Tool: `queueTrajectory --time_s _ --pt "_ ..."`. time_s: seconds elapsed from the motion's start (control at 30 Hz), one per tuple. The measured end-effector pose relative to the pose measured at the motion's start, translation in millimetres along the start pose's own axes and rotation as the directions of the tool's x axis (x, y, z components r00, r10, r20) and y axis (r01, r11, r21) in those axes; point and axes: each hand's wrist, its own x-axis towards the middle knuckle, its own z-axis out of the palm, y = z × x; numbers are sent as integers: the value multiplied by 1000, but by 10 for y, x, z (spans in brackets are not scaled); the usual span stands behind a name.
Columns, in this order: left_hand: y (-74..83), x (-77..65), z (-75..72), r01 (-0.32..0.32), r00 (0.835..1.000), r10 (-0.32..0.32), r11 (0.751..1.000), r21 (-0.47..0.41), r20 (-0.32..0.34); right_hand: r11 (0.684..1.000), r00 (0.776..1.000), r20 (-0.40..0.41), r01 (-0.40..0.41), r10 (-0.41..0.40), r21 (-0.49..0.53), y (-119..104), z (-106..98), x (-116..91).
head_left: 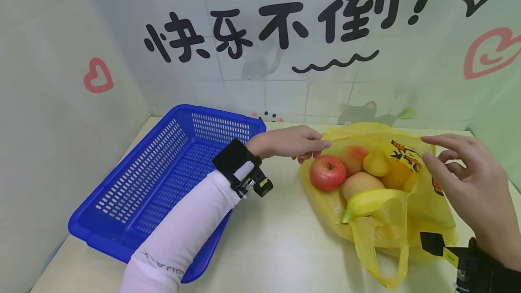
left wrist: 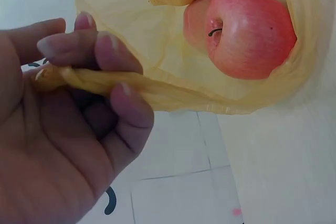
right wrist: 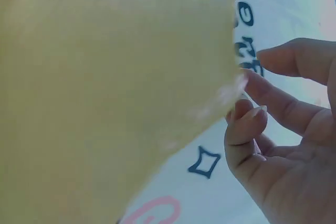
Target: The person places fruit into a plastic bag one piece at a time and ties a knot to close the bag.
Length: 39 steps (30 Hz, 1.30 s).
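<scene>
A yellow plastic bag [head_left: 431, 220] lies with its mouth open, showing a red apple [head_left: 327, 173], a peach-coloured fruit [head_left: 356, 155], a yellow pear-like fruit [head_left: 376, 163], an orange fruit [head_left: 395, 177], a pale tan round fruit [head_left: 361, 185] and a banana [head_left: 368, 203]. My left hand [head_left: 291, 141] grips the bag's twisted handle, which runs between thumb and fingers in the left wrist view. At the bag's right rim is my right hand [head_left: 468, 173], thumb and index finger apart. Its fingertips are close to the yellow film; whether they touch it is unclear.
A blue perforated plastic basket [head_left: 163, 162] stands on the pale table [head_left: 264, 248] left of the bag, partly behind my left forearm. Behind the table rises a wall [head_left: 252, 89] with black lettering. One bag handle [head_left: 400, 261] hangs loosely toward the front.
</scene>
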Motion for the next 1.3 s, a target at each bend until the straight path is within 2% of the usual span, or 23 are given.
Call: queueTrajectory --time_s 0.07,0.13,0.2,0.23,0.3,0.4,0.53,0.63,0.73,0.8,0.87,0.93,1.03,1.1,1.2,1.3 --pt "-7 -4 -10 -5 1000 6 1000 11 -26 996 997 -1 83 -83 13 -75 -9 -28" --pt "-16 -4 -22 -15 999 16 1000 25 -41 983 982 31 186 -186 3 -155 -16 -64" --pt "-16 -6 -38 -26 998 27 999 34 -52 957 951 131 288 -280 -42 -225 -22 -105" --pt "-17 -7 -47 -31 998 33 999 37 -55 938 924 206 341 -322 -66 -254 -16 -125" --pt "-23 -9 -66 -41 997 43 998 40 -60 896 854 370 431 -365 -111 -287 17 -177" --pt "-35 -16 -85 -50 997 53 998 45 -64 842 729 582 523 -361 -133 -268 113 -286" --pt "-51 -35 -95 -53 996 56 997 53 -63 798 595 739 588 -315 -133 -197 220 -428" --pt "-50 -58 -102 -39 996 43 997 59 -77 822 496 835 561 -238 -100 -178 242 -469" --pt "-43 -83 -108 -15 995 20 998 61 -95 880 402 911 460 -86 -120 -193 245 -468" --pt "-42 -95 -112 3 995 4 998 64 -104 895 351 936 429 -42 -121 -193 239 -476" --pt "-47 -102 -113 18 994 -10 997 71 -111 897 303 953 423 -7 -128 -193 239 -484" --pt "-54 -109 -114 30 993 -20 996 85 -118 883 272 962 458 -26 -106 -181 239 -499" --pt "-72 -112 -114 41 991 -27 994 105 -128 861 250 967 501 -49 -86 -160 248 -529" --pt "-90 -115 -116 44 990 -28 992 119 -135 856 246 968 510 -52 -84 -150 259 -546" --pt "-112 -137 -124 53 987 -33 990 129 -156 872 247 968 482 -38 -89 -135 272 -565" --pt "-127 -172 -136 65 981 -35 987 149 -192 905 269 958 424 -98 -27 -118 276 -560"
